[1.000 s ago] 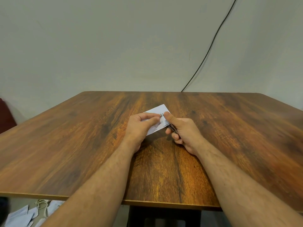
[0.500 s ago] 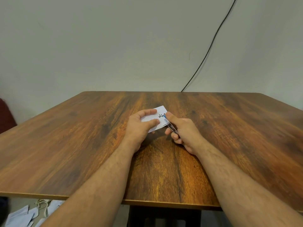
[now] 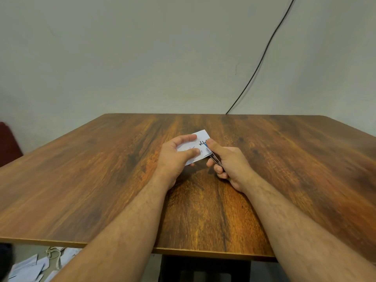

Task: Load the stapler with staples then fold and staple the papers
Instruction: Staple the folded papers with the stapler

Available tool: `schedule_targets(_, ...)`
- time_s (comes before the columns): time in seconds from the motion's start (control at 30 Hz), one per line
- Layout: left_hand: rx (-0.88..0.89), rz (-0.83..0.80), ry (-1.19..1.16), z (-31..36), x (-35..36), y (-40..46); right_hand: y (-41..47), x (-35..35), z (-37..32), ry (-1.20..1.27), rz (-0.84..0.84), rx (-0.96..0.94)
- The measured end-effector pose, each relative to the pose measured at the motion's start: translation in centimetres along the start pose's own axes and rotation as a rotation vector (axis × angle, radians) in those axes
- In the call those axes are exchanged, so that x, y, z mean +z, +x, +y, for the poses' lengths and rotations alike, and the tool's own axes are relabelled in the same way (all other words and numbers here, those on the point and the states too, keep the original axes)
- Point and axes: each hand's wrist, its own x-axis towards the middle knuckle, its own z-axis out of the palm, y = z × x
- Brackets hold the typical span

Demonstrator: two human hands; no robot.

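Note:
A small folded white paper (image 3: 200,140) with dark handwriting is held over the middle of the wooden table (image 3: 101,169). My left hand (image 3: 175,157) pinches its left part between thumb and fingers. My right hand (image 3: 227,163) is wrapped around a slim metal stapler (image 3: 216,161) with a bit of blue near its tip. The stapler's jaws sit on the paper's right edge, under my right thumb. Most of the stapler is hidden inside my fist.
A black cable (image 3: 262,55) runs down the wall to the table's far edge. Loose papers and a cord (image 3: 36,265) lie on the floor below the near left edge. A dark red object (image 3: 8,145) shows at the far left.
The paper has turned slightly, showing more of its handwriting. My left fingers have shifted along the paper, and the stapler stays clamped on its right edge.

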Motion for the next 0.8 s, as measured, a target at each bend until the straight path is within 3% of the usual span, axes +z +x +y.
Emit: schedule_targets(0.8, 0.044, 0.012, -0.05, -0.02, 0.08, -0.13, 0.4, -0.31, 0.29, 0.043, 0.012, 0.031)
